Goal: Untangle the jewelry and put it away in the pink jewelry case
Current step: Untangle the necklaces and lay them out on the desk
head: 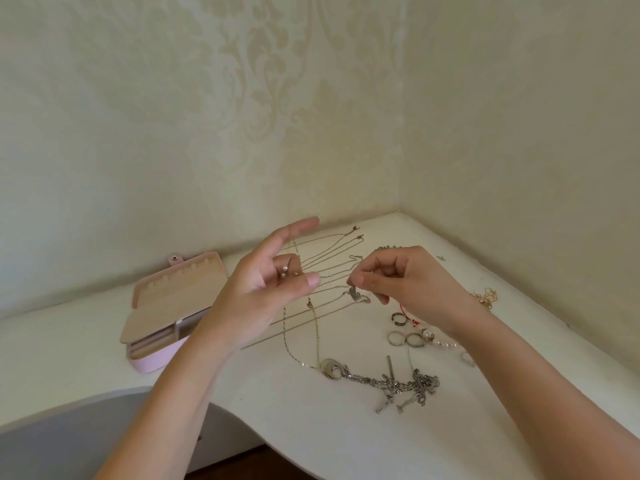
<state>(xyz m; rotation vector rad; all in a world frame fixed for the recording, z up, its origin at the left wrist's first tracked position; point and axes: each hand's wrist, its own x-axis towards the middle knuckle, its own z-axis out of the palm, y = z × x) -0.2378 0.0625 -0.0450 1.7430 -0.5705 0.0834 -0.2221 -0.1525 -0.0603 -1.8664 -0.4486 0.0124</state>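
Head view: two hands untangle thin chains (pixel 332 268) over a white table (pixel 311 431).
The right hand (pixel 408 282) pinches a pendant chain (pixel 355 293). The left hand (pixel 263 292), forefinger straight, curls its middle fingers on a small pearl piece (pixel 284 270). The pink case (pixel 162 317) lies open just left of it. Lift slowly, so neighbouring chains don't snag.

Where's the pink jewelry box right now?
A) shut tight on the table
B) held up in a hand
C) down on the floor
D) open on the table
D: the pink jewelry case sits on the white table with its lid flipped up and its beige inside showing, off to the left of the left hand.
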